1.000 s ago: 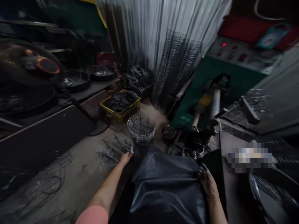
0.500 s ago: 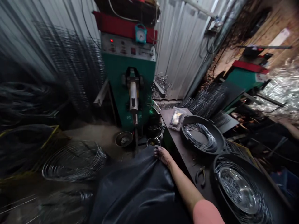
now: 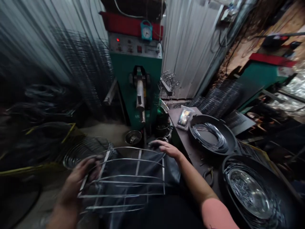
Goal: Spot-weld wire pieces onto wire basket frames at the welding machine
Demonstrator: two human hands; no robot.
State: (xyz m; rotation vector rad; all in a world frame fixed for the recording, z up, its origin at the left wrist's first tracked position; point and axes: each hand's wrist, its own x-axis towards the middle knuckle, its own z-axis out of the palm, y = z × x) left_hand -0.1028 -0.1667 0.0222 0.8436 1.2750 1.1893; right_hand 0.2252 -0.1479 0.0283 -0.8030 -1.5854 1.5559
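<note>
- A wire basket frame (image 3: pixel 121 181) is held up in front of the body by the left grip (image 3: pixel 78 178), which is closed on the frame's left side.
- The right grip (image 3: pixel 166 149) is spread open with nothing held, just above a black apron (image 3: pixel 172 173) (contact cannot be told).
- A black pan (image 3: pixel 230 136) of coiled wire is set at the tabletop's (image 3: pixel 177 122) far right.
- Pliers (image 3: pixel 208 176) are laid near the tabletop's near end.

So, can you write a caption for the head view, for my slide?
Left hand holds a wire basket frame over a black apron, right hand open beside it, with a green machine ahead.
</note>
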